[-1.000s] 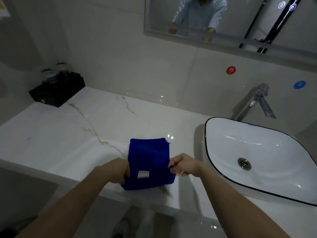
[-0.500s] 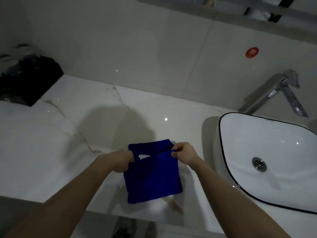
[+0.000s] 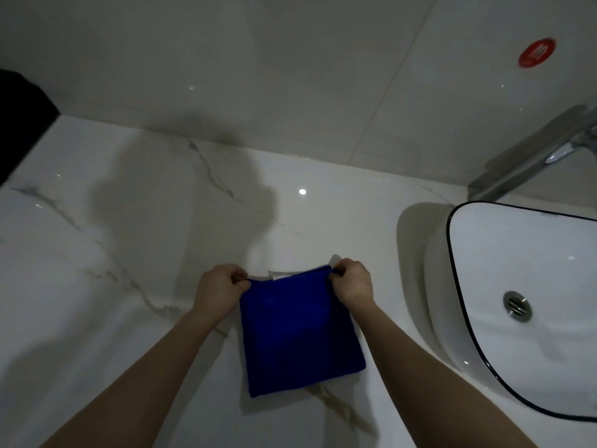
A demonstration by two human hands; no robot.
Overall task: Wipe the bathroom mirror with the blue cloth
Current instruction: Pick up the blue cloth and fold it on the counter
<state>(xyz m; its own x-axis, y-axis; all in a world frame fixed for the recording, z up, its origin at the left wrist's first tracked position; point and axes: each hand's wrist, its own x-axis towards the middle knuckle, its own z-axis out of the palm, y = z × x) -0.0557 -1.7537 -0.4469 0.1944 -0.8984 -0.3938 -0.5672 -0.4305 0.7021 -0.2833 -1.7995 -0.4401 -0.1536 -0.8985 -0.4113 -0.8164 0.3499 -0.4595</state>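
Blue cloth (image 3: 300,331), folded into a rough square, is held over a white marble counter (image 3: 129,253) near its front edge, just left of a white sink (image 3: 517,247) with a thin black rim. The left hand (image 3: 219,289) pinches the cloth's far left corner and the right hand (image 3: 352,282) pinches its far right corner, each with fingers curled tight round the fabric. The far edge is stretched taut between them. The rest of the cloth runs from that edge back toward the person, slightly longer near to far than across. Whether its near edge touches the counter cannot be told. Both hands are equally close to the cloth, one on each side. A metal tap (image 3: 529,163) reaches in from the far right, and a red round sticker (image 3: 536,53) sits on the grey tiled wall. No mirror is in view; it probably hangs higher on that far wall, so the cloth would have to be lifted up and away from the person.
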